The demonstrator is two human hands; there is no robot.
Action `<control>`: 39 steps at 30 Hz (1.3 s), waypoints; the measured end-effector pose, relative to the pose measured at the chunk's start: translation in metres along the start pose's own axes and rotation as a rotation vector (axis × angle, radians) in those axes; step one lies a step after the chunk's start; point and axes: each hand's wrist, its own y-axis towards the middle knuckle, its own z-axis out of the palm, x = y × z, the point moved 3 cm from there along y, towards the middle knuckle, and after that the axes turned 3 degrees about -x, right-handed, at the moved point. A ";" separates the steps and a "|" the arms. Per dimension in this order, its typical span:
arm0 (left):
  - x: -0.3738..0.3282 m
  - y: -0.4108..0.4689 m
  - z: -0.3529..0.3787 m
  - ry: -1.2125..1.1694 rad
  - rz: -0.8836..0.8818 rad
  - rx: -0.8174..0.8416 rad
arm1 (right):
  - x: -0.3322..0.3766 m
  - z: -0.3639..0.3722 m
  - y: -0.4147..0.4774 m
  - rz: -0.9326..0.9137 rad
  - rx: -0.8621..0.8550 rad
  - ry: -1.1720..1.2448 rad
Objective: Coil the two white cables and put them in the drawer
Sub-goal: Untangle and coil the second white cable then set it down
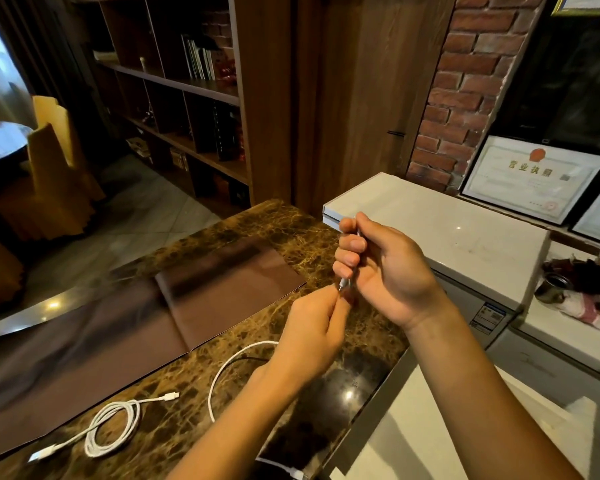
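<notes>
One white cable [113, 427] lies in a loose coil on the brown marble counter [194, 403] at the lower left, both plugs sticking out. A second white cable [222, 375] hangs in a long loop from my hands down over the counter. My right hand [378, 268] is raised above the counter's right edge, fingers curled around a folded stretch of this cable near its plug. My left hand [312, 330] sits just below it and pinches the cable at the plug end. No drawer is in view.
A dark brown folder [153, 306] lies open across the counter. A white chest freezer [447, 230] stands to the right, with framed certificates [534, 178] behind it. A bookshelf [187, 98] and yellow chairs [49, 168] stand at the far left.
</notes>
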 end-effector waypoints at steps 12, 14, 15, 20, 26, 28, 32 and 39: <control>-0.021 -0.008 -0.018 0.196 0.078 0.170 | -0.010 -0.016 0.009 -0.061 -0.022 -0.191; -0.025 -0.008 -0.023 0.251 0.084 0.217 | -0.013 -0.019 0.008 -0.073 -0.020 -0.247; -0.027 -0.007 -0.026 0.273 0.087 0.236 | -0.015 -0.021 0.008 -0.073 -0.016 -0.260; -0.037 0.006 -0.041 0.316 0.127 0.265 | -0.024 -0.025 0.005 -0.131 -0.043 -0.487; -0.051 0.027 -0.048 0.284 0.181 0.253 | -0.041 -0.026 -0.005 -0.116 -0.016 -0.539; -0.052 0.035 -0.049 0.249 0.157 0.271 | -0.044 -0.026 -0.010 -0.127 -0.009 -0.497; -0.055 0.048 -0.049 0.259 0.163 0.291 | -0.046 -0.031 -0.016 -0.114 -0.030 -0.469; -0.058 0.069 -0.045 0.107 0.090 0.263 | -0.048 -0.034 -0.030 -0.063 0.041 -0.298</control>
